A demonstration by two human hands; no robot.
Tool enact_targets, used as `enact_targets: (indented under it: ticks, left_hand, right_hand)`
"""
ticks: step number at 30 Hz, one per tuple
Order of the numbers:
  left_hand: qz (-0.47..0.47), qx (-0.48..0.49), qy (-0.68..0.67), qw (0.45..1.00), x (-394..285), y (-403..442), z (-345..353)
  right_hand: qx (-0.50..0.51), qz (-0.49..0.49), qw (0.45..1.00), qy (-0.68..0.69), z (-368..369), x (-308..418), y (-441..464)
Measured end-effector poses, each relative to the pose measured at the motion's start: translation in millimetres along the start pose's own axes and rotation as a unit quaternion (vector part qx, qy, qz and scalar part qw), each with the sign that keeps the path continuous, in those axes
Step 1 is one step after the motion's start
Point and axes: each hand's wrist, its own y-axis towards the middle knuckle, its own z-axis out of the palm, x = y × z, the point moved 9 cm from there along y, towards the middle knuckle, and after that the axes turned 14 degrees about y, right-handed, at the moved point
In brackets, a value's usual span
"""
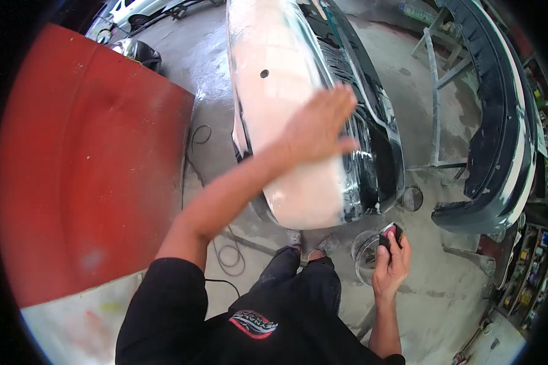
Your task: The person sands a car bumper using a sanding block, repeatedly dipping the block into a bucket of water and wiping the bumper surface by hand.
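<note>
A car bumper [301, 194] with a pale pinkish, wet-looking surface and a black plastic side lies lengthwise in front of me. Over its middle, my left hand [319, 125] is stretched out flat with the thumb apart, slightly blurred. It holds nothing; whether the palm touches the surface I cannot tell. On the right, my right hand [389, 271] is closed around a small dark block with a pink patch [391, 232], which looks like a sanding block. Just beside and below that hand stands a round, clear-walled bucket [357, 252] on the floor.
A large red panel [97, 164] stands to the left. Another bumper [505, 134] rests on a metal stand [434, 91] at right. Cables [228, 258] coil on the floor. Shelves with small items [533, 267] line the right edge. A white car [134, 12] is behind.
</note>
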Motion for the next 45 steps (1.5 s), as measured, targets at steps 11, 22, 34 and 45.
enact_targets:
  ticks: [11,22,34,45]
  left_hand:
    - [0.150,0.083,-0.024,0.985,-177.1,-130.5,33.7]
    - [-0.061,0.047,0.070,0.995,57.4,-13.0,19.9]
    - [-0.203,-0.057,0.031,0.977,308.9,77.2,65.7]
    - [-0.245,-0.082,-0.012,0.966,299.5,67.2,53.1]
  right_hand:
    - [0.024,-0.051,0.997,0.049,-2.5,3.5,32.2]
    - [0.110,-0.140,0.984,-0.007,68.7,20.4,30.7]
    - [0.096,-0.171,0.971,-0.136,124.9,34.9,41.1]
    - [0.068,-0.224,0.962,-0.142,220.1,126.8,261.7]
